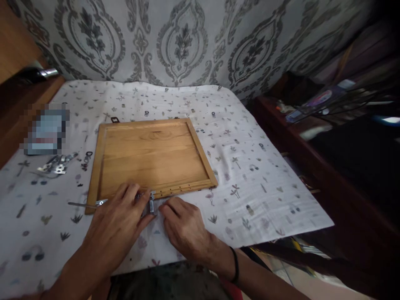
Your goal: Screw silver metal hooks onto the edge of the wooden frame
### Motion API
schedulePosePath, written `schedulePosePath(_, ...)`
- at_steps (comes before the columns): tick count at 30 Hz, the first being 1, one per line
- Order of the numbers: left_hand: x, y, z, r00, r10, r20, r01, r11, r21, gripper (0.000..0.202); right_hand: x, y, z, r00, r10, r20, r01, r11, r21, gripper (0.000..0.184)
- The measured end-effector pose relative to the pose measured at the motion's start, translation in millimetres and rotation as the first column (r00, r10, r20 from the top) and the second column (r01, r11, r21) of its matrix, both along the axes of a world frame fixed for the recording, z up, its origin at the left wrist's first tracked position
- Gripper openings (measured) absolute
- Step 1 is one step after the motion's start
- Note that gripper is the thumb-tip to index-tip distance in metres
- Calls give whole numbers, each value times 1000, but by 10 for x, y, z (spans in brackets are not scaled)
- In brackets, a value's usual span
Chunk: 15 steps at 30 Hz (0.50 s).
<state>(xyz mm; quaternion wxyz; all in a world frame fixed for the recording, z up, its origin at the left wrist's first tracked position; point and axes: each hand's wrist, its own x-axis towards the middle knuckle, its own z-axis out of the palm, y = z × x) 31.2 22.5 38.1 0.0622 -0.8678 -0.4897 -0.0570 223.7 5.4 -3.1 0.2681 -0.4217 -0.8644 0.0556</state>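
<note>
A wooden panel with a raised frame [150, 156] lies flat on a patterned white cloth [265, 183]. At its near edge sits a small metal hinge [151, 204]. My left hand [117, 218] rests over the panel's near edge with its fingers curled onto the hinge. From the right, my right hand [184, 225] has its fingertips pinched against the same hinge. A thin metal tool [87, 204] lies just left of my left hand.
Several loose metal brackets [58, 163] lie on the cloth at the left, near a blurred box [46, 133]. A dark wooden shelf with clutter [325, 137] stands to the right. A patterned wall covering [187, 41] rises behind the table.
</note>
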Motion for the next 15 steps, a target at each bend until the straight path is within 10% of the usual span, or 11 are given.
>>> schedulePosePath(15,24,-3,46,1000,5,2,-5,1000,14,37,-14,67,-5,994,-41,97,37,998,45,44)
